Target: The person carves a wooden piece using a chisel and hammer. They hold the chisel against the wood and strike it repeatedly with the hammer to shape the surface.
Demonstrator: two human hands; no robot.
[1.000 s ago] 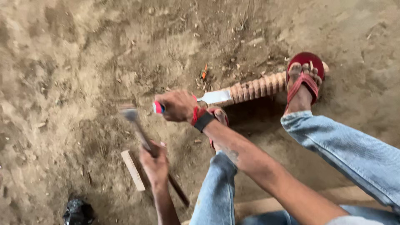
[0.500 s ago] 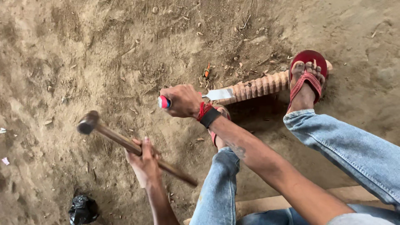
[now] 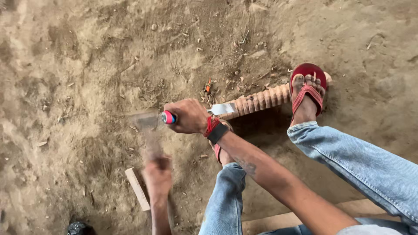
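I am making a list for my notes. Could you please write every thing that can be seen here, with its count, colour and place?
chisel: one, steel blade with pink-red handle end, centre, blade on the wood piece
wood piece: one, light brown, carved in ridges, lying on the ground right of centre
hammer: one, blurred, left of the chisel handle
wood scrap: one, pale, flat on the ground at lower left
plank: one, light brown, bottom edge
dark object: one, black, bottom left corner
ground: sandy brown dirt, all around
sandal: one in view, red, on the foot upon the wood piece
right hand: grips the chisel
left hand: blurred, holds the hammer
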